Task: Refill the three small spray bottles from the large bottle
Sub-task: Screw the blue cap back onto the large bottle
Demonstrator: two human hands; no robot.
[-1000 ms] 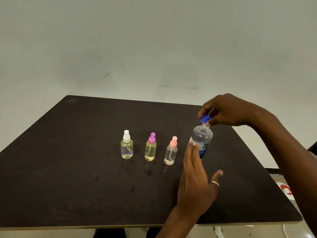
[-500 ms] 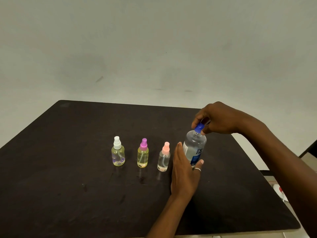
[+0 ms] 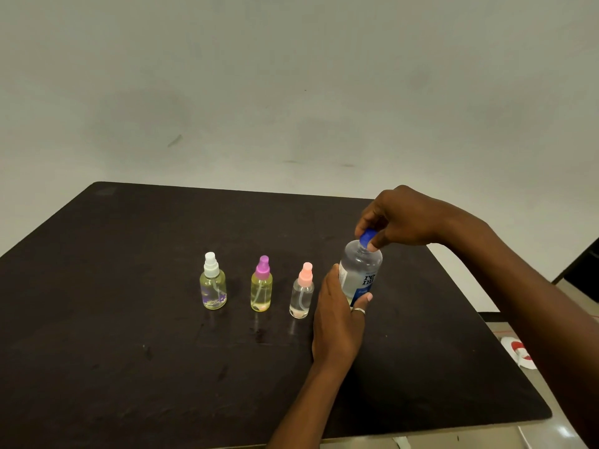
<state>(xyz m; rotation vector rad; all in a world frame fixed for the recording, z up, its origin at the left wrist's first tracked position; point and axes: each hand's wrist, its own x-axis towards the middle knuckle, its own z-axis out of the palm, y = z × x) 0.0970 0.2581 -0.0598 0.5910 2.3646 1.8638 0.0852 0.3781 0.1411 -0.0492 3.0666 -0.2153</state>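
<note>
The large clear bottle (image 3: 360, 270) with a blue and white label stands upright right of centre on the dark table (image 3: 129, 351). My left hand (image 3: 338, 319) grips its lower body. My right hand (image 3: 398, 218) pinches its blue cap (image 3: 368, 238) from above, the cap sitting on the neck. To the left stand three small spray bottles in a row: a white-capped one (image 3: 213, 281) with yellowish liquid, a purple-capped one (image 3: 261, 285) with yellow liquid, and a pink-capped one (image 3: 302, 291) holding a little clear liquid, closest to my left hand.
A pale wall rises behind the table. The table's right edge (image 3: 505, 335) drops to a light floor with a red and white object (image 3: 518, 351) lying on it. A dark object (image 3: 583, 273) shows at the far right edge.
My left hand moved forward and closed around the large bottle's body. My right hand brought the blue cap down onto the bottle's neck.
</note>
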